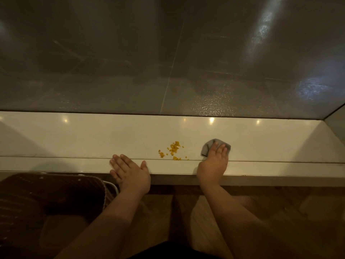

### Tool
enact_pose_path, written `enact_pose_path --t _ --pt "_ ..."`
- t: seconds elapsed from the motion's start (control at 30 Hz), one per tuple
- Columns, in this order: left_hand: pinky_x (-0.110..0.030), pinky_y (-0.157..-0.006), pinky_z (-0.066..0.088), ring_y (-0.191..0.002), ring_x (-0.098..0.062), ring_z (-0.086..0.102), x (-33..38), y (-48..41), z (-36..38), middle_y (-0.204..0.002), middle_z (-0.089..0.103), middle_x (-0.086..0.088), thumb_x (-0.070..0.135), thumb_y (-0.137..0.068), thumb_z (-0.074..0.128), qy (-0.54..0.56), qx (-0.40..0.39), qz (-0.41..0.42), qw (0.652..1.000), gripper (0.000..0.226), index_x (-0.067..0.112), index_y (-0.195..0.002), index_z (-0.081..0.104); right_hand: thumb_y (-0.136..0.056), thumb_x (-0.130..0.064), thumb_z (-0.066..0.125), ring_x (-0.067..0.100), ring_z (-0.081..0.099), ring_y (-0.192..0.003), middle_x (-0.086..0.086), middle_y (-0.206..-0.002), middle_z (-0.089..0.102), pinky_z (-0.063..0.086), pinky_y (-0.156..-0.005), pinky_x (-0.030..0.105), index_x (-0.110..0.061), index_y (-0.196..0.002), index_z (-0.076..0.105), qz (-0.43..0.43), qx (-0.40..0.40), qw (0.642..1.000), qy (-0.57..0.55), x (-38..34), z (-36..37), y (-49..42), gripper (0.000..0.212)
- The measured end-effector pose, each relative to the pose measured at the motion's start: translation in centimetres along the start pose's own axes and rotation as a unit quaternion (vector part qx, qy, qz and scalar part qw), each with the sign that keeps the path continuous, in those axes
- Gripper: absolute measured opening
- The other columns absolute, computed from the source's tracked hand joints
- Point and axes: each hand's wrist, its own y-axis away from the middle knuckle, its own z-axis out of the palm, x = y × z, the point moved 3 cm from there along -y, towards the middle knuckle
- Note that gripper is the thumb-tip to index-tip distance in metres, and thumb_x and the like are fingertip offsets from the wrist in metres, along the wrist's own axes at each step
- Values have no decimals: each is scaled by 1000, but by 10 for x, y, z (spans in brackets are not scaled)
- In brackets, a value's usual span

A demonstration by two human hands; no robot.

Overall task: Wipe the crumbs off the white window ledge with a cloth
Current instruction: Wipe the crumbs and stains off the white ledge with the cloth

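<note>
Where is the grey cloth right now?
In the head view, the grey cloth lies on the white ledge under the right hand, right of the crumbs.

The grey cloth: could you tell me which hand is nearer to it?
Right. The right hand lies on the cloth; the left hand rests on the ledge, beyond the crumbs.

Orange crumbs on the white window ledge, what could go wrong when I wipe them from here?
The orange crumbs lie close to the front edge of the white ledge, so a sweep of the grey cloth under the right hand could scatter some onto the floor. The open left hand sits left of the pile and may miss strays.
</note>
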Motion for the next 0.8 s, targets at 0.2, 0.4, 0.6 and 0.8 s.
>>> enact_pose_path --t 0.2,0.4,0.6,0.8 --pt "-43 -117 -11 -145 -32 -21 1 0 -2 -155 -24 -20 43 -99 19 -4 -12 -2 1000 74 -2 -146 -16 -88 2 37 29 -5 -146 18 -157 -2 -7 -117 36 -6 -148 -1 9 -44 999 -22 -43 16 19 71" --pt "-43 -117 -11 -144 -31 -21 -1 -2 0 -154 -25 -19 44 -99 20 2 -12 0 1000 75 -2 -146 -17 -93 -5 40 33 -9 -145 22 -156 -7 -9 -116 37 -5 -147 -4 71 -53 995 -54 -74 25 29 70" --pt "-43 -117 -12 -144 -31 -22 -1 -2 0 -154 -25 -19 43 -99 21 11 -6 5 1000 75 -2 -146 -16 -91 -8 46 35 -11 -144 25 -154 -10 -10 -116 38 -4 -147 -7 122 -81 982 -119 -101 25 34 77" --pt "-43 -116 -13 -144 -32 -23 -1 -3 1 -154 -26 -19 44 -99 18 5 -15 1 1000 75 -1 -145 -19 -88 8 39 33 -4 -145 21 -156 -5 14 -119 42 -9 -149 1 133 -42 950 -280 -95 11 28 73"
